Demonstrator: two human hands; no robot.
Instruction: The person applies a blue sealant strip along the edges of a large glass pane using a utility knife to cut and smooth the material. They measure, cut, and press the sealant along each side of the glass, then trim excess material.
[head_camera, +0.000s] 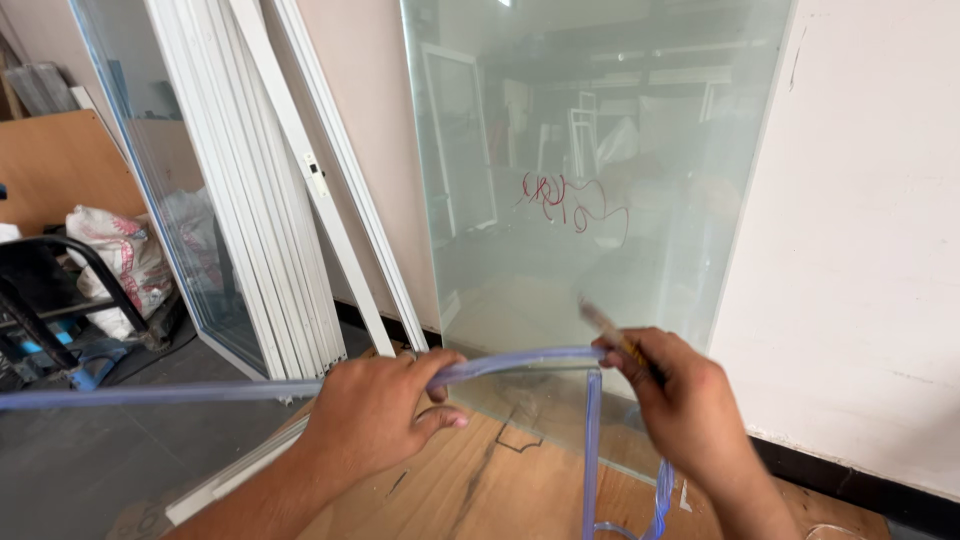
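That soft, clear bluish plastic sealing strip (520, 362) runs along the bottom edge of the leaning glass pane (590, 170). It looks floppy and light. Your left hand (375, 410) pinches it closed; your right hand (680, 400) holds a thin yellow-handled tool (612, 332) closed. The glass looks fragile, so hold the strip close to the corner.

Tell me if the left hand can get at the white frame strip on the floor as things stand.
Probably yes, but not freely: the left hand is closed on the clear strip along the glass pane's edge. The white frame strip lies just below and left of it, nothing between.
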